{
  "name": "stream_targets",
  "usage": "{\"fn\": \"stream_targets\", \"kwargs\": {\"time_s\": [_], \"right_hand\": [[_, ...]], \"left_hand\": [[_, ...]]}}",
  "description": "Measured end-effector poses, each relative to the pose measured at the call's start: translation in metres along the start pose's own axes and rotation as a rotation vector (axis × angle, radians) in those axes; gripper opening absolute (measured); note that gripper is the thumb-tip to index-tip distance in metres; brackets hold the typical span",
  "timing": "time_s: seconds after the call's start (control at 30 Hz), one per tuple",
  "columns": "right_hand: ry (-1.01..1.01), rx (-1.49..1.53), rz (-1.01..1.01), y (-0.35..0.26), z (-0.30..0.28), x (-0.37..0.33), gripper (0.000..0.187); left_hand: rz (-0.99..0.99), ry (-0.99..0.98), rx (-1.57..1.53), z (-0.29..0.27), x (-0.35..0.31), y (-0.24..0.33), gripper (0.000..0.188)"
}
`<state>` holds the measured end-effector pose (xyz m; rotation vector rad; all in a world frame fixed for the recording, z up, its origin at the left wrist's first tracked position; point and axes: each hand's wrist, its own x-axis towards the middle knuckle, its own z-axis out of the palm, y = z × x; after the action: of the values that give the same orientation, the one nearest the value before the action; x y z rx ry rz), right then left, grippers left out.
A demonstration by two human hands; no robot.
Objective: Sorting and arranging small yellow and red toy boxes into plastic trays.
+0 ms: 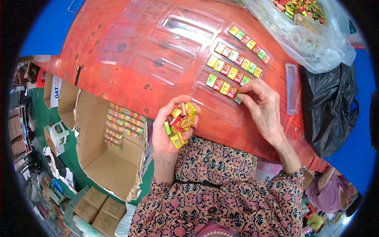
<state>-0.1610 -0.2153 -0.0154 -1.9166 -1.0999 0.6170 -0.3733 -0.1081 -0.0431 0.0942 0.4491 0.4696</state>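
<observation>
We see the right grip (262,104), a bare hand, with thumb and forefinger pinched together on a small green-wrapped rectangular block (237,99) at the lower right end of a row, right of the frame's centre; the fingertips partly hide it. The left grip (161,123), a bare hand near the centre, is cupped palm up with fingers curled around a loose heap of yellow, red and green wrapped blocks (182,120). Just above the right fingertips we find four slanting rows of similar wrapped blocks (225,69) in clear plastic trays. More clear rectangular plastic trays (166,59) lie toward the upper left, all on a red wood-grained worktop (132,87). In the upper right we see a clear plastic bag (333,47) full of wrapped blocks, above a black plastic bag (327,114). At lower left stands a brown cardboard box (112,168) containing further rows of blocks. Another person in purple (327,191) appears at lower right.
</observation>
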Motion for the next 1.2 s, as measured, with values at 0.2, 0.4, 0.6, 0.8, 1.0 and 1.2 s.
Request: {"fn": "stream_targets", "kwargs": {"time_s": [0.2,0.4,0.6,0.8,1.0,1.2], "right_hand": [[0.08,-0.298,-0.212,0.003,0.007,-0.004,0.013],[0.054,-0.311,-0.238,0.005,0.008,-0.006,0.011],[-0.009,-0.121,-0.105,-0.012,0.003,-0.006,0.008],[-0.114,0.145,-0.248,-0.043,0.014,0.002,0.005],[-0.21,0.003,-0.42,-0.055,0.025,0.019,0.015],[-0.344,-0.115,-0.381,-0.052,0.021,0.017,0.021]], "left_hand": [[0.008,0.003,0.002,0.001,-0.001,0.0,0.04],[0.022,0.008,0.023,0.002,-0.001,-0.001,0.041],[-0.019,0.048,0.025,0.007,0.002,0.001,0.041],[-0.042,0.061,0.072,0.017,0.002,-0.003,0.043],[-0.113,0.056,0.053,0.023,0.003,-0.011,0.041],[-0.113,0.112,0.003,0.025,0.004,-0.015,0.041]]}}
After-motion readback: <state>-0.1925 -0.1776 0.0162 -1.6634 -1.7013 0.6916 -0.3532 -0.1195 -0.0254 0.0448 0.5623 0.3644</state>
